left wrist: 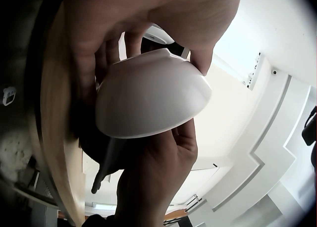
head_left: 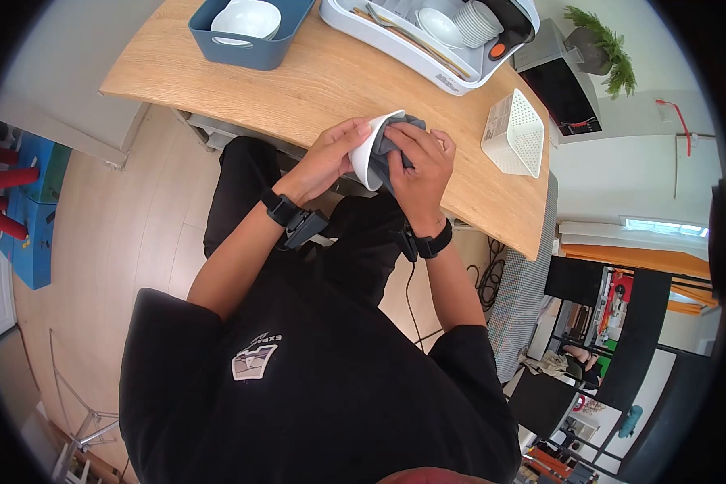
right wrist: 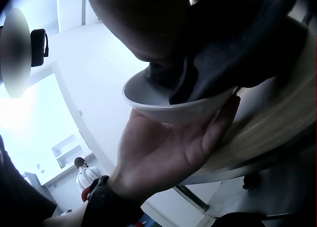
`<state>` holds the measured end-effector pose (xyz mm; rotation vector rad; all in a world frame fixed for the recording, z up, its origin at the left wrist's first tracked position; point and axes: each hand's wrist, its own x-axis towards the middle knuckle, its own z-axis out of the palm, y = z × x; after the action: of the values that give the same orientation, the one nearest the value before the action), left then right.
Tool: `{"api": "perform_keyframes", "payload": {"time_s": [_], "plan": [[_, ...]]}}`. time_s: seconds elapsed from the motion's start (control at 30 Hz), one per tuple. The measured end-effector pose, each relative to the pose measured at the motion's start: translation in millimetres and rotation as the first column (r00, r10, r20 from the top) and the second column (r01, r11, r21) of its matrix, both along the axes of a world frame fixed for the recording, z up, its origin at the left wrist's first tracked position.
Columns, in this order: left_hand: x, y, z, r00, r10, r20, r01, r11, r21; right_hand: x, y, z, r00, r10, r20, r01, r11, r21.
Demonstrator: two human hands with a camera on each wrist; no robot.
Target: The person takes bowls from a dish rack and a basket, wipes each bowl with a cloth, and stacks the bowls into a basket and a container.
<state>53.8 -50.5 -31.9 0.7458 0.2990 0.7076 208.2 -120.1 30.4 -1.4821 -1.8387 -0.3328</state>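
My left hand grips a white bowl by its rim and outer side, tilted on its side over the near table edge. In the left wrist view the smooth outside of the bowl faces the camera. A dark grey cloth is bunched inside it, held by my right hand, whose fingers press it against the inner wall. From the right wrist the cloth covers much of the bowl's inside, and the left palm supports the bowl from below. A cloth corner hangs down past the rim.
On the wooden table, a blue bin with white bowls stands at the far left. A white dish rack with bowls, plates and chopsticks is at the back. A white perforated basket stands right, near a microwave.
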Motion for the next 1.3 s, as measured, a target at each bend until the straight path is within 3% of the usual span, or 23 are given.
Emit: {"api": "perform_keyframes", "payload": {"time_s": [0.23, 0.43, 0.53, 0.6, 0.63, 0.7, 0.73, 0.8, 0.83, 0.93, 1.0, 1.03, 1.1, 1.3], "plan": [[-2, -9, 5, 1.0, 0.019, -0.024, -0.021, 0.998, -0.067, -8, -16, 7, 0.989, -0.104, 0.106, 0.111, 0.992, -0.064], [0, -10, 23, 0.988, 0.134, -0.079, -0.127, 0.989, 0.081, -5, -29, 15, 0.99, -0.131, 0.042, 0.138, 0.956, -0.258], [-2, -8, 27, 0.988, 0.118, -0.097, -0.108, 0.989, 0.103, 0, -32, 12, 0.993, -0.099, -0.065, 0.071, 0.94, -0.334], [-2, -9, 28, 0.987, 0.125, -0.098, -0.114, 0.987, 0.112, 3, -33, 5, 0.921, -0.048, -0.386, -0.127, 0.901, -0.415], [-2, -9, 28, 0.986, 0.134, -0.096, -0.122, 0.985, 0.123, 2, -35, 6, 0.921, -0.048, -0.386, -0.127, 0.9, -0.416], [0, -10, 26, 0.984, 0.141, -0.11, -0.128, 0.985, 0.117, -1, -39, 9, 0.795, -0.044, -0.605, -0.265, 0.872, -0.411], [1, -10, 26, 0.981, 0.146, -0.124, -0.133, 0.985, 0.114, -2, -41, 8, 0.794, -0.044, -0.606, -0.266, 0.871, -0.412], [1, -12, 27, 0.986, 0.125, -0.114, -0.111, 0.986, 0.124, -2, -42, 8, 0.53, -0.15, -0.834, -0.372, 0.843, -0.388], [1, -14, 27, 0.989, 0.103, -0.104, -0.088, 0.987, 0.136, -1, -42, 6, 0.53, -0.151, -0.835, -0.371, 0.844, -0.388], [3, -18, 31, 0.993, 0.052, -0.105, -0.031, 0.982, 0.189, -1, -41, 3, 0.537, -0.127, -0.834, -0.244, 0.923, -0.298], [2, -20, 37, 0.992, 0.032, -0.123, -0.01, 0.985, 0.173, -8, -37, 9, 0.746, -0.082, -0.661, -0.015, 0.99, -0.139], [1, -21, 39, 0.99, 0.012, -0.141, 0.011, 0.987, 0.157, -6, -37, 9, 0.746, -0.081, -0.661, -0.016, 0.99, -0.14], [2, -21, 34, 0.99, -0.002, -0.139, 0.022, 0.99, 0.142, 1, -38, 10, 0.949, -0.155, -0.276, 0.134, 0.987, -0.094], [0, -23, 41, 0.989, 0.03, -0.142, -0.011, 0.991, 0.135, 3, -37, 15, 0.983, -0.181, -0.008, 0.179, 0.976, -0.127]]}}
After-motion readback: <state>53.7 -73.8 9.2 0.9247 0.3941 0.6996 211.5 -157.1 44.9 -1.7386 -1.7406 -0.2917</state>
